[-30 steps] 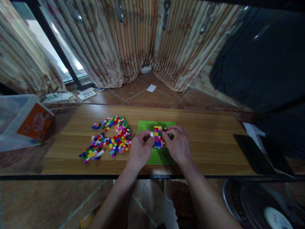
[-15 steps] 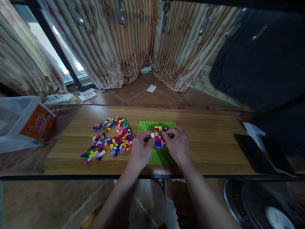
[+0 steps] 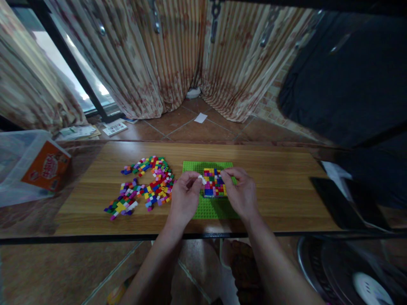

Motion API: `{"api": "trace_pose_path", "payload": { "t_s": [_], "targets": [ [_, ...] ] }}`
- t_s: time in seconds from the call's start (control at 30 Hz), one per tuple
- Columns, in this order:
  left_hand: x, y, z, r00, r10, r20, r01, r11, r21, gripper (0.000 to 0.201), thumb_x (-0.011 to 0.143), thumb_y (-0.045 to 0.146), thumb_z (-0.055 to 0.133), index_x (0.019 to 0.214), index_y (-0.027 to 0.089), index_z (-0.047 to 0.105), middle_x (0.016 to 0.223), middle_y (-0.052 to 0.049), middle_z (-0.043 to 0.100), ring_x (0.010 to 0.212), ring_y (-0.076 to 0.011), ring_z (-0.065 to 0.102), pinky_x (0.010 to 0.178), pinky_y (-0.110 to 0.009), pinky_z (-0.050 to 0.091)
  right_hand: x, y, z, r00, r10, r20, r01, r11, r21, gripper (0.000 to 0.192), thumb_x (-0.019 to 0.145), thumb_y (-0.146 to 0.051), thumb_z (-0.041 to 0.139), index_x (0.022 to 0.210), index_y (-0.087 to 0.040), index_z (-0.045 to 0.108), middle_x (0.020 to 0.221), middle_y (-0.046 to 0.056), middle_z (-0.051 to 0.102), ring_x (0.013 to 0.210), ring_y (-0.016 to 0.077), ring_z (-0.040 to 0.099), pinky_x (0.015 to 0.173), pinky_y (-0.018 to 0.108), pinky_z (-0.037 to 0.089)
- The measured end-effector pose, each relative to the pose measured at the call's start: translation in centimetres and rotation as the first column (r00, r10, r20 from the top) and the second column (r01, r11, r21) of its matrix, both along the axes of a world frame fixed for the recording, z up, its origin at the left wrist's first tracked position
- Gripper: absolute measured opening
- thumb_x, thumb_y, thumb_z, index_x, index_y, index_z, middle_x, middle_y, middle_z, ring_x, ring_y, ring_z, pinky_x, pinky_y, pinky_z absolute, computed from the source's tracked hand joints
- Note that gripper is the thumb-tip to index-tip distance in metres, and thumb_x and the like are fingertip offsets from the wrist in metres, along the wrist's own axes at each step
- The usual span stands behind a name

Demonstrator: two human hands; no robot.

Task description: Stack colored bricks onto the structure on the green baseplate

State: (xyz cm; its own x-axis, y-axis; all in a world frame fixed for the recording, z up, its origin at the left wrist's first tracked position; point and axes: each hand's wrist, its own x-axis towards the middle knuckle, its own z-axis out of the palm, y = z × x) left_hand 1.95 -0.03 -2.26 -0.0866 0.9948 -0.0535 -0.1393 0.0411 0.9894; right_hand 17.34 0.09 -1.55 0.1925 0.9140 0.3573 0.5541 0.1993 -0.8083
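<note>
My left hand (image 3: 186, 197) is closed in a pinch on a white toy brick (image 3: 202, 179), just left of a block built of many coloured bricks (image 3: 213, 183). That brick build stands on a green studded baseplate (image 3: 210, 211). From the right, my right hand (image 3: 240, 190) has its thumb and fingers curled closed at the build's upper right edge, touching it. Any small piece between those fingertips is hidden. Left of my left hand, a loose pile of coloured bricks (image 3: 159, 182) spreads over the wooden table (image 3: 280, 186).
A clear plastic bin (image 3: 19, 169) with an orange label stands beyond the table's left end. Dark flat objects (image 3: 332, 203) lie at the right end. The table's dark front edge (image 3: 270, 234) runs below my forearms. Curtains (image 3: 178, 63) hang behind.
My right fingers have drawn back from over the build to its upper right edge, uncovering more of its top. The white brick has turned in my left fingers. The view has shifted slightly.
</note>
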Motion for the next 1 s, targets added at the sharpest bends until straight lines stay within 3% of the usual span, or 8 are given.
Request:
{"api": "trace_pose_path", "payload": {
  "t_s": [0.23, 0.43, 0.7, 1.0],
  "targets": [
    [0.5, -0.2, 0.6, 0.988, 0.037, 0.149, -0.032, 0.999, -0.035, 0.017, 0.069, 0.028, 0.075, 0.081, 0.016, 0.071, 0.076, 0.0, 0.069, 0.07, -0.0094, 0.059, 0.071, -0.023, 0.047, -0.8, -0.4, 0.4, 0.975, 0.198, 0.102, -0.202, 0.979, 0.029, 0.017, 0.088, -0.038, 0.063, 0.09, -0.025, 0.074, 0.104, 0.005, 0.067, 0.102, 0.0201, 0.059, 0.094, 0.038, 0.046],
    [1.1, -0.1, 0.4, 0.977, 0.069, 0.2, -0.051, 0.994, -0.094, 0.018, 0.068, 0.027, 0.074, 0.082, 0.016, 0.073, 0.075, 0.0, 0.069, 0.067, -0.0089, 0.057, 0.07, -0.024, 0.047, -0.7, 0.0, 0.0, 0.962, 0.188, 0.198, -0.197, 0.98, 0.027, 0.017, 0.091, -0.031, 0.058, 0.086, -0.024, 0.073, 0.101, 0.005, 0.067, 0.1, 0.0208, 0.058, 0.092, 0.039, 0.046],
    [1.0, -0.1, -0.3, 0.992, 0.085, -0.096, -0.088, 0.995, -0.035, 0.018, 0.074, 0.019, 0.066, 0.09, 0.017, 0.073, 0.081, -0.001, 0.072, 0.072, -0.0131, 0.064, 0.07, -0.025, 0.05, -1.0, 0.6, -0.2, 0.909, 0.12, 0.399, -0.138, 0.99, 0.018, 0.018, 0.091, -0.026, 0.058, 0.083, -0.023, 0.074, 0.106, 0.007, 0.066, 0.104, 0.0244, 0.052, 0.094, 0.042, 0.043],
    [0.8, -0.6, -0.2, 0.915, 0.019, -0.404, -0.026, 1.0, -0.011, 0.018, 0.08, 0.021, 0.063, 0.095, 0.02, 0.073, 0.09, -0.004, 0.074, 0.073, -0.0146, 0.065, 0.073, -0.028, 0.051, -0.8, 0.8, -0.4, 0.971, 0.03, 0.236, -0.034, 0.999, 0.013, 0.016, 0.087, -0.027, 0.057, 0.082, -0.023, 0.072, 0.101, 0.007, 0.064, 0.1, 0.0233, 0.056, 0.093, 0.041, 0.045]
  ]
}}
